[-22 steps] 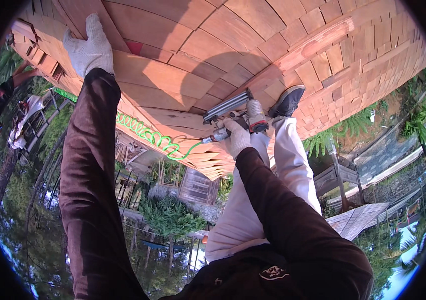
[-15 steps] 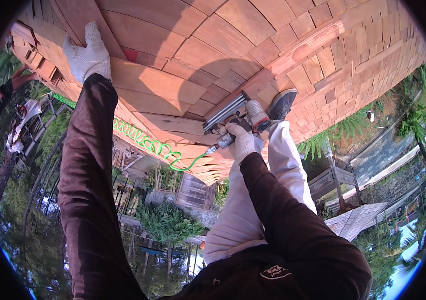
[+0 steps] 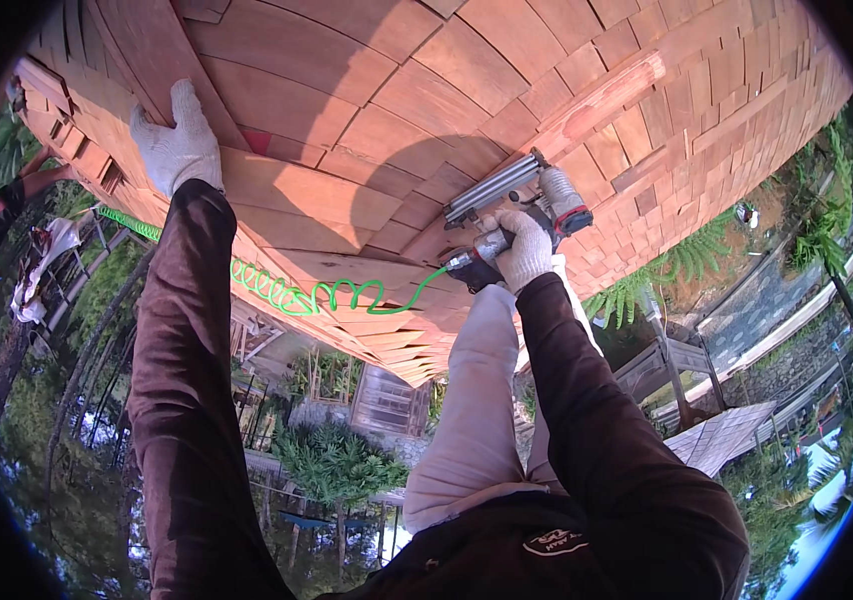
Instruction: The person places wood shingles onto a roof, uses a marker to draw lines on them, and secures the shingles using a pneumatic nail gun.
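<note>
My left hand (image 3: 182,145), in a white knit glove, rests at the lower end of a long reddish wooden board (image 3: 152,60), thumb stretched out and apart from the fingers. My right hand (image 3: 527,250), gloved alike, is closed around the handle of a pneumatic nail gun (image 3: 497,187) with a silvery magazine. A coiled green air hose (image 3: 297,298) runs from the handle's end off to the left. Beneath both hands lie overlapping wooden shingles (image 3: 467,60). A small red patch (image 3: 258,141) shows beside the board.
A raised wooden strip (image 3: 602,100) crosses the sloping shingled roof. Its edge (image 3: 377,365) drops off toward trees and a yard below. My legs (image 3: 472,400) are at the edge. At far left is another person's arm (image 3: 47,180). A lower roof (image 3: 717,435) shows at right.
The nail gun and my right hand have moved right and slightly up, and the hose with them. My left hand stays at the board. My dark shoe no longer shows.
</note>
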{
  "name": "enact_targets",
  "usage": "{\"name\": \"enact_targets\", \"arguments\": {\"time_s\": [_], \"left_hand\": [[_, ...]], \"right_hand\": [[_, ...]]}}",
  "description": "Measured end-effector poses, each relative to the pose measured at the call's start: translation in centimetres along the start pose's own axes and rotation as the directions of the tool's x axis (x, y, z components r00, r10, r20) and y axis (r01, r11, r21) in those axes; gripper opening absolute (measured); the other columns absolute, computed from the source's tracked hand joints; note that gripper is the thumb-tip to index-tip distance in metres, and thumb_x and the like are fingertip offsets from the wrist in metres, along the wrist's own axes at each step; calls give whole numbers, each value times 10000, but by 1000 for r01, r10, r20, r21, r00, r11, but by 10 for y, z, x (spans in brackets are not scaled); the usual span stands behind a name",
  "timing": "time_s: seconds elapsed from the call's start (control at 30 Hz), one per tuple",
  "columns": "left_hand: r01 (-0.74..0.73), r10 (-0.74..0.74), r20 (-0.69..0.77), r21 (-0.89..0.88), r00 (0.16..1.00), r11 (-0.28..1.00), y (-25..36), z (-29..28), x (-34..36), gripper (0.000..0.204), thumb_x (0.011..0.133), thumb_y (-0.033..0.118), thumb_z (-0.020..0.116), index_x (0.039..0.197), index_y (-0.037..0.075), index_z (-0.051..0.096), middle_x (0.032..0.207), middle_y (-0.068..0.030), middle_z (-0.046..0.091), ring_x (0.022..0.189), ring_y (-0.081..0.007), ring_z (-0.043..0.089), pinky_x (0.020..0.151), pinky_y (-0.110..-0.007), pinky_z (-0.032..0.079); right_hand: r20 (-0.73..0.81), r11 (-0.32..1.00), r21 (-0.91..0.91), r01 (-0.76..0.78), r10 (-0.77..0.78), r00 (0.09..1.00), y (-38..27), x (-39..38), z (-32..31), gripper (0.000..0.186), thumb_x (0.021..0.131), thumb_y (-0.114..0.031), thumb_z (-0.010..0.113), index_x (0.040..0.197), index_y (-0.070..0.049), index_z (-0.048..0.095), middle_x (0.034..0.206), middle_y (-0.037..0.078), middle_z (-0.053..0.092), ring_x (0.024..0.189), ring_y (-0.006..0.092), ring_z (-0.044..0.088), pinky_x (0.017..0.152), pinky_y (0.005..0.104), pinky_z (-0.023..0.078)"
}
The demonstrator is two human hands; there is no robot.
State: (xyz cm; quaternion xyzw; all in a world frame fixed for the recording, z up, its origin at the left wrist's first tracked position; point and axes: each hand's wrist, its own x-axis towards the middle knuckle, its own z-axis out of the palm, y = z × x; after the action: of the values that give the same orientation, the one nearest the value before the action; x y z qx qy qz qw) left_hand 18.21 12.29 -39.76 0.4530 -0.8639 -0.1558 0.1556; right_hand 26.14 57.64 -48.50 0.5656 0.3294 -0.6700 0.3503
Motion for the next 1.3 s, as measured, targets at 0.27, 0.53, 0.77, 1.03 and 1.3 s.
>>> {"name": "enact_targets", "arguments": {"time_s": [0.27, 0.53, 0.77, 1.03, 1.3], "left_hand": [[46, -46, 27, -25, 999, 999, 16, -4, -5, 926, 896, 566, 725, 1466, -111, 454, 1385, -258, 616, 1281, -351, 601, 1100, -395, 438], [7, -7, -17, 38, 1000, 999, 10, -2, -1, 879, 888, 537, 739, 1446, -90, 479, 1320, -238, 660, 1213, -340, 646, 1061, -387, 469], [58, -58, 61, -2, 996, 998, 24, -8, -5, 974, 903, 601, 698, 1503, -112, 414, 1470, -284, 548, 1368, -383, 536, 1154, -401, 395], [71, -70, 68, -8, 995, 997, 25, -9, -5, 968, 907, 596, 694, 1508, -107, 408, 1476, -285, 546, 1370, -382, 538, 1151, -404, 400], [16, -16, 10, 13, 1000, 1000, 27, -9, -3, 759, 913, 442, 730, 1425, -67, 499, 1301, -230, 654, 1187, -332, 651, 1042, -392, 481]], "right_hand": [[4, 999, -51, 2, -2, 1000, -8, -7, -1, 117, 907, -23, 611, 1012, 18, 579, 885, 136, 639, 773, 279, 661, 678, 457, 549], [17, 984, -22, 175, -175, 984, -74, -13, 11, 126, 835, -1, 590, 959, 22, 577, 808, 150, 655, 654, 244, 644, 539, 393, 538], [-70, 978, 18, 209, -208, 976, -73, -1, 14, 109, 841, 12, 591, 949, 17, 574, 832, 127, 637, 674, 254, 664, 525, 398, 535], [23, 962, 81, 262, -265, 964, -114, 10, 18, 249, 836, 21, 567, 1080, -7, 523, 871, 121, 613, 700, 274, 650, 587, 430, 549], [73, 930, 83, 358, -364, 928, -159, 29, 20, 277, 836, 3, 608, 1107, -34, 561, 840, 100, 631, 717, 290, 666, 714, 476, 599]]}}
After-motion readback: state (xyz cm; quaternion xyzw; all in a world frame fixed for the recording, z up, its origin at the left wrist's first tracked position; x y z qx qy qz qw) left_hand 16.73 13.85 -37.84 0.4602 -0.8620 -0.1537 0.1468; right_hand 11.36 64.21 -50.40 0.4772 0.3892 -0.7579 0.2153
